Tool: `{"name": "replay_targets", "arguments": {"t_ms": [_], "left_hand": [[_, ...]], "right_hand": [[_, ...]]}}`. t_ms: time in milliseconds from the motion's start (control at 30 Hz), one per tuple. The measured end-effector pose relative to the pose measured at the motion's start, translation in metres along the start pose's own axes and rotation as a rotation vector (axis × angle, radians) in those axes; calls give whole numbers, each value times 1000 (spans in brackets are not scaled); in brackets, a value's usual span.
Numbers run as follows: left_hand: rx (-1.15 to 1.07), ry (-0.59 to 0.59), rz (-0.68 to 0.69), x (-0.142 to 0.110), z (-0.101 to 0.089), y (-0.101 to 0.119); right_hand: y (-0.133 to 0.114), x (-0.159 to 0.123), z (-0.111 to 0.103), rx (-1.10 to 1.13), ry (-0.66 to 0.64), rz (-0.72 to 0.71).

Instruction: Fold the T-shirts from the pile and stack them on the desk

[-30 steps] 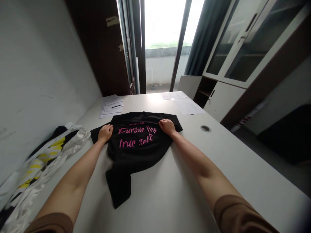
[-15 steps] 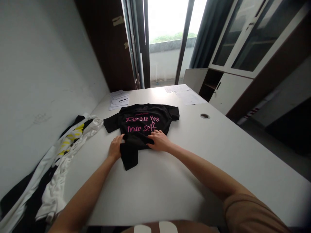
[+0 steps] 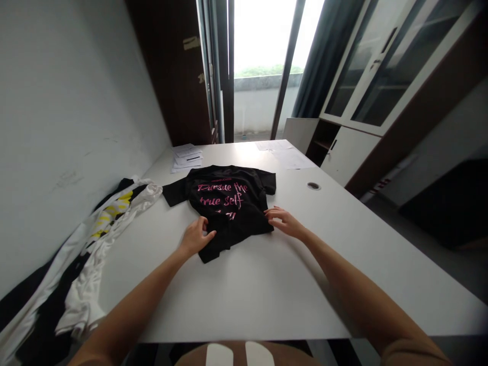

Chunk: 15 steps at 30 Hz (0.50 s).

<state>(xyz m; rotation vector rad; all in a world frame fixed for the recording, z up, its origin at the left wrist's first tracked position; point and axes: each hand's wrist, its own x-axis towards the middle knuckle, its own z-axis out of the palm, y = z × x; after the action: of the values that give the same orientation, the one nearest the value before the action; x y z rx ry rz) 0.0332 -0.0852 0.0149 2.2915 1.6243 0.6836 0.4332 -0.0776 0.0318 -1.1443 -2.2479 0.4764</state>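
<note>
A black T-shirt (image 3: 213, 201) with pink lettering lies on the white table in front of me, its two sleeves spread at the far side. Its lower part is bunched and partly folded over, and a black flap points toward me at the lower left. My left hand (image 3: 195, 237) is bent over the shirt's lower left edge, thumb and fingers closed on the cloth. At the lower right edge, my right hand (image 3: 287, 222) has its fingertips closed on the fabric near the corner. The cloth partly hides the fingertips of both hands.
White and black garments (image 3: 110, 218), one with yellow print, lie heaped along the wall at left. Papers (image 3: 187, 158) rest at the far left, more sheets (image 3: 287, 155) at the far right. A round cable hole (image 3: 313, 186) pierces the table (image 3: 343, 244).
My left hand has moved right along the lower edge, and my right hand has moved right to the shirt's side. The lower part has shifted and spread, uncovering more lettering.
</note>
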Motion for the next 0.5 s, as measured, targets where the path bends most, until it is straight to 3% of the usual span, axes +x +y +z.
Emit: {"name": "replay_targets", "arguments": {"t_ms": [167, 333, 400, 500], "left_hand": [[-53, -97, -63, -3, -3, 8], [-249, -154, -60, -2, -3, 7], [-311, -153, -58, -1, -3, 6], [-476, -173, -60, -2, -7, 6]], "right_hand": [[-27, 18, 34, 49, 143, 155], [-40, 32, 60, -123, 72, 276], [-37, 32, 61, -146, 9, 260], [-31, 28, 56, 20, 10, 167]]}}
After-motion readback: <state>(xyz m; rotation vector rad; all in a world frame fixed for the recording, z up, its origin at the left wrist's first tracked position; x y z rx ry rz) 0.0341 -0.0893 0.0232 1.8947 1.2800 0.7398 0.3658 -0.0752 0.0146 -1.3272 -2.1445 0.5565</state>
